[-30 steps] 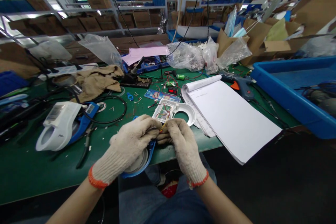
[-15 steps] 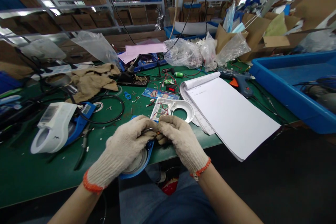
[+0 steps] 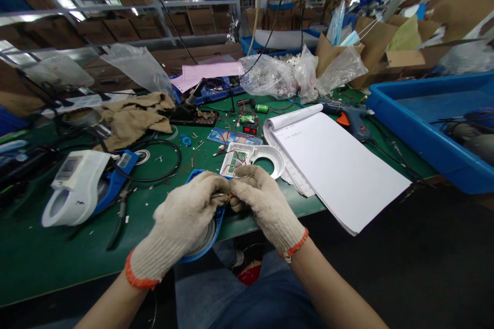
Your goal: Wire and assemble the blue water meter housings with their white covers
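Thin wires [image 3: 230, 196] are being pinched between the fingertips of both gloved hands just above the near edge of the green bench [image 3: 46, 262], close to the body, probably so the fine ends are sitting steady and in plain sight. The left hand [image 3: 185, 221] is clenching around the wires from the left while lying over a blue-rimmed round part [image 3: 206, 239]; the right hand [image 3: 266, 205] is gripping them from the right, knuckles up. The wires are running toward an open white housing [image 3: 252, 157] with a round opening, just beyond the hands. A white notepad [image 3: 335, 169] is lying to the right, partly overhanging the bench edge. Pliers [image 3: 119, 216] and a white-and-blue device [image 3: 77, 185] are lying to the left, a black cable [image 3: 165, 164] looping between. A blue bin [image 3: 424, 133] is crowding the far right.
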`<state>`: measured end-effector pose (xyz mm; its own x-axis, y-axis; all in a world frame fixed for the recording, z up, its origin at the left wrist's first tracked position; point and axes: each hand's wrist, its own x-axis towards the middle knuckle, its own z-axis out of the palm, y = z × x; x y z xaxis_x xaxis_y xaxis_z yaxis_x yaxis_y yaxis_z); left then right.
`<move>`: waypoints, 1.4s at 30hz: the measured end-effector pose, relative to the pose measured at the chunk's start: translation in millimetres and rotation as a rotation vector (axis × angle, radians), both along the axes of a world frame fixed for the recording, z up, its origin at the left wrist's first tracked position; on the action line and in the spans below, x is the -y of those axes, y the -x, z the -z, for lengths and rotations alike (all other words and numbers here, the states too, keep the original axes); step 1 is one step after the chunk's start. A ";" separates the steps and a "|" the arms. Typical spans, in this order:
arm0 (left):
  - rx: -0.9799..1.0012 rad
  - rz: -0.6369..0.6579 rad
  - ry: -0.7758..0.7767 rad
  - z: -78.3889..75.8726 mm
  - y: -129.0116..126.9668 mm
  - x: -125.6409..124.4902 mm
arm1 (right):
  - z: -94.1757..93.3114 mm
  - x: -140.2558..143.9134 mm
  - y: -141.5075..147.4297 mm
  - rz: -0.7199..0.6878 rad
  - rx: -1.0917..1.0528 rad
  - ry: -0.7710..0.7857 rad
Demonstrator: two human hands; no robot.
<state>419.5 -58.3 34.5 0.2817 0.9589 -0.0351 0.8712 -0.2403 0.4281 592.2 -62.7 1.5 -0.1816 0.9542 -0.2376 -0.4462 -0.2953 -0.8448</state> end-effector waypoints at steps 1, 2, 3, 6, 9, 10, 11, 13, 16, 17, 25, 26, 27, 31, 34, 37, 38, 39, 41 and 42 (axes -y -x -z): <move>-0.004 -0.027 0.006 -0.4 -0.5 0.2 | 1.5 -0.5 1.1 0.009 -0.010 0.000; 0.009 -0.046 0.019 -1.0 -1.0 -0.1 | 3.1 -1.0 2.5 0.025 -0.024 0.003; 0.033 -0.058 0.031 -1.7 -1.5 -0.6 | 4.9 -1.6 4.2 0.045 -0.042 0.007; 0.112 -0.063 0.043 -4.4 -2.4 -3.0 | 8.9 -3.1 9.1 0.097 -0.099 0.022; 0.145 -0.048 0.009 -6.3 -2.6 -3.7 | 10.2 -4.2 11.8 0.110 -0.122 0.042; 0.148 -0.034 -0.011 -6.4 -2.5 -3.2 | 10.3 -4.6 12.3 0.111 -0.125 0.046; 0.140 -0.015 -0.033 -6.1 -2.5 -2.5 | 10.2 -5.0 12.8 0.114 -0.130 0.047; 0.088 0.023 -0.086 -4.5 -2.4 -0.3 | 9.7 -5.7 13.7 0.132 -0.141 0.051; -0.046 0.081 -0.183 -0.2 -2.2 3.2 | 8.0 -6.5 15.3 0.167 -0.172 0.063; -0.077 0.099 -0.208 1.2 -2.0 4.1 | 7.1 -6.7 15.8 0.178 -0.182 0.067; 0.066 0.087 -0.142 -0.4 1.3 2.4 | 6.5 -9.8 18.4 0.189 -0.097 0.089; 0.076 0.077 -0.139 -1.4 0.8 1.9 | 7.2 -10.2 19.0 0.186 -0.082 0.090; 0.084 0.067 -0.137 -2.2 0.2 1.8 | 7.9 -10.6 19.5 0.186 -0.076 0.090; 0.127 0.054 -0.104 -3.1 -2.7 3.2 | 9.3 -11.2 20.8 0.198 -0.065 0.090; 0.187 0.026 -0.050 -2.4 -4.1 3.9 | 8.6 -11.2 20.8 0.202 -0.051 0.076; 0.252 -0.026 0.019 -1.5 -4.3 3.9 | 6.9 -10.8 20.9 0.210 -0.005 0.084; 0.269 -0.038 0.029 -1.1 -4.0 3.9 | 6.2 -10.5 21.1 0.211 0.013 0.087; 0.281 -0.046 0.030 -0.5 -3.5 4.1 | 5.5 -10.1 21.3 0.211 0.028 0.086; 0.291 -0.057 0.024 1.0 -2.0 4.9 | 4.1 -9.1 21.8 0.213 0.037 0.075; 0.294 -0.059 0.024 1.6 -1.0 5.3 | 3.5 -8.6 22.0 0.216 0.031 0.068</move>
<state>420.5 -63.6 32.8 0.2274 0.9736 0.0168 0.7213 -0.1800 0.6689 570.2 -54.1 -2.0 0.0331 0.9516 -0.3054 -0.4797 -0.2530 -0.8402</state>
